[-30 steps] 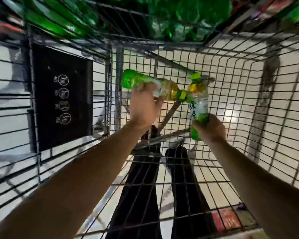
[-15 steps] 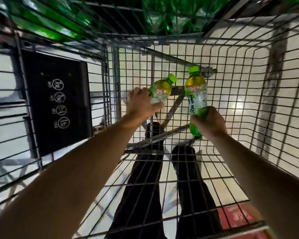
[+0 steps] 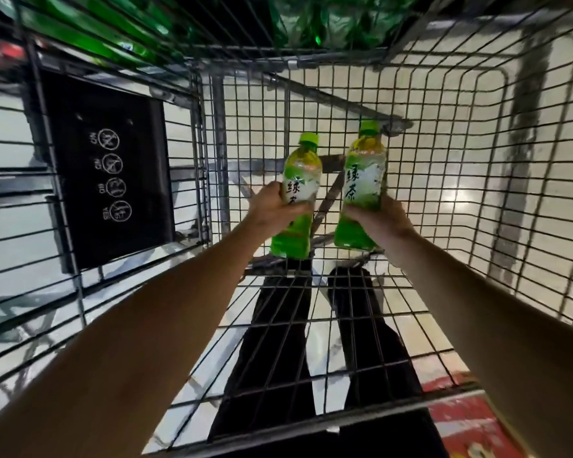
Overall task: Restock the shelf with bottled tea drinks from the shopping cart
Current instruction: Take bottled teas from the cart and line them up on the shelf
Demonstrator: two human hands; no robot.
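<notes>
- Both hands are full: the left hand (image 3: 272, 211) wraps round the middle of one tea bottle (image 3: 296, 198), and the right hand (image 3: 379, 223) wraps round the lower part of the other tea bottle (image 3: 361, 190).
- Each bottle stands up straight with its green cap on top. They sit side by side, near each other but not touching.
- Both bottles are held up inside the shopping cart (image 3: 444, 153), above its wire floor. No other loose bottles show on that floor.
- I think the step now is to lift the two bottles out of the cart and take them to the shelf.
- Lift straight up first, so the bottles do not bump the wire sides or the metal bar behind them.
- Keep the caps up and hold firm; the bottles look smooth and could slip.
- Green packs (image 3: 311, 24) show past the far end of the cart. That may be the shelf, but I cannot tell for sure.
- Set each bottle down with the label facing out.
</notes>
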